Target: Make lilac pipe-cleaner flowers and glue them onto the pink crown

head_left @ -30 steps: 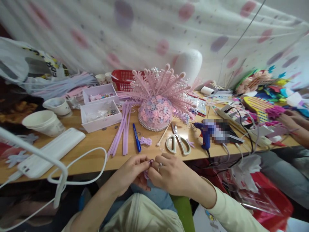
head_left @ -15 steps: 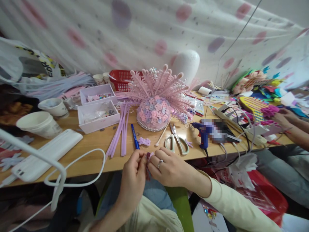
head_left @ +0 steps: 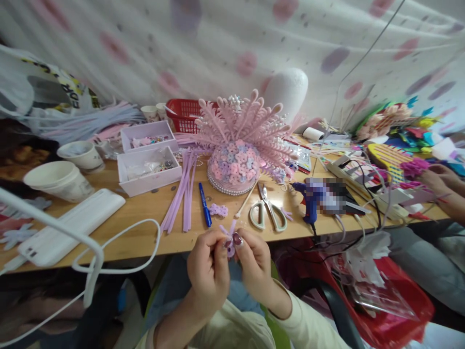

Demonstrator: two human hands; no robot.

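Both of my hands meet in front of the table edge, pinching a small looped purple pipe cleaner (head_left: 231, 248) whose two ends stick up. My left hand (head_left: 209, 266) grips it from one side and my right hand (head_left: 253, 264) from the other, thumbs on top. Just beyond lie a finished purple pipe-cleaner flower piece (head_left: 218, 210), a blue marker (head_left: 204, 206) and scissors (head_left: 268, 208) with pale handles. Loose purple pipe cleaners (head_left: 186, 194) lie to the left. Farther back stands a headpiece (head_left: 235, 165) covered in pastel flowers, with pink plumes and a pearl rim.
White boxes of beads (head_left: 150, 172), paper cups (head_left: 58, 179) and a white power bank (head_left: 74, 225) with a cable are on the left. At right are a blue glue gun (head_left: 310, 198), a power strip (head_left: 366, 189) and another person's hands (head_left: 441, 182). Behind stands a white foam head (head_left: 290, 89).
My right hand has turned from lying across the left hand to a thumb-up pinch beside it. The purple loop and its two upright ends now show between my fingers.
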